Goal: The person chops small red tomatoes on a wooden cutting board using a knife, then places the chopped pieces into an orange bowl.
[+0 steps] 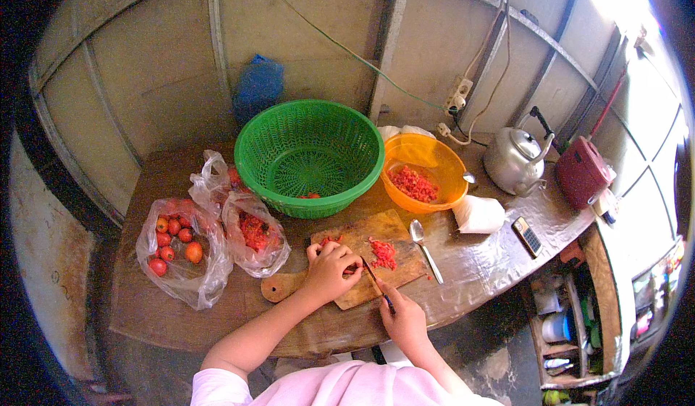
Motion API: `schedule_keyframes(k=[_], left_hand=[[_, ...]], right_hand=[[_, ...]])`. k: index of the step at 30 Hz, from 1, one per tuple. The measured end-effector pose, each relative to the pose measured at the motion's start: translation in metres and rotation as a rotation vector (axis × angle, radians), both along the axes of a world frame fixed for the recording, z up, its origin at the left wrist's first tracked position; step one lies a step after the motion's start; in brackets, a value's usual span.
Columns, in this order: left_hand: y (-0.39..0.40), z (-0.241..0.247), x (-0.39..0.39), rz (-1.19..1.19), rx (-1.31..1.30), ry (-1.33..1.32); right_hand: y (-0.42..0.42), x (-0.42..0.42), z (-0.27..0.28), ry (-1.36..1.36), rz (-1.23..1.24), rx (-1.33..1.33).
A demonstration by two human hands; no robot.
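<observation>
My left hand (333, 269) is curled over a piece of tomato on the wooden cutting board (402, 232), its fingers close to the blade. My right hand (403, 313) grips the handle of a knife (377, 280), whose blade lies just right of my left fingertips. A small heap of chopped tomato (383, 254) rests on the board to the right of the blade. More red pieces show behind my left hand, partly hidden. Beyond the board, an orange plastic bowl (453, 202) holds chopped tomato (414, 184). A metal spoon (426, 249) lies at the board's right side.
A green plastic basket (309, 205) stands behind the board. Clear plastic bags with whole tomatoes (184, 235) and red pieces (258, 233) are at left. Rightward are a white bag (480, 215), a calculator (526, 237), a metal kettle (513, 161) and a dark red container (582, 172).
</observation>
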State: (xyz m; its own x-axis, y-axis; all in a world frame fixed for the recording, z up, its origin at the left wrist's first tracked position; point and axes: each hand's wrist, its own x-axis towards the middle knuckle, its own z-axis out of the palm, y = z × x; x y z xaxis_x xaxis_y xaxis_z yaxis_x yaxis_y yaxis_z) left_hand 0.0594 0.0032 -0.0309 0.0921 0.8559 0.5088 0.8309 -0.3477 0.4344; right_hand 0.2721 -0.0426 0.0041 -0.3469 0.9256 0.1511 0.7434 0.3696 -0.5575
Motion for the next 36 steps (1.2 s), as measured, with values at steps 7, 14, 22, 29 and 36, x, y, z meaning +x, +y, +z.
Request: schedule_keyframes(k=[7,14,22,29,36], left_hand=[[-0.001,0.004,0.0,0.001,0.005,0.004],[0.0,0.004,0.001,0.005,-0.013,0.029],[-0.001,0.002,-0.001,0.006,-0.053,0.052],[-0.001,0.004,-0.001,-0.002,-0.059,0.041],[-0.001,0.002,-0.001,-0.001,-0.068,0.032]], right_hand=[[0.002,-0.004,-0.002,-0.012,0.007,-0.019],[0.01,-0.015,0.005,0.031,-0.004,-0.034],[0.006,0.004,0.007,0.009,0.0,-0.064],[-0.002,0.001,0.014,0.032,-0.014,-0.081],[-0.006,0.002,0.025,0.004,-0.02,-0.148]])
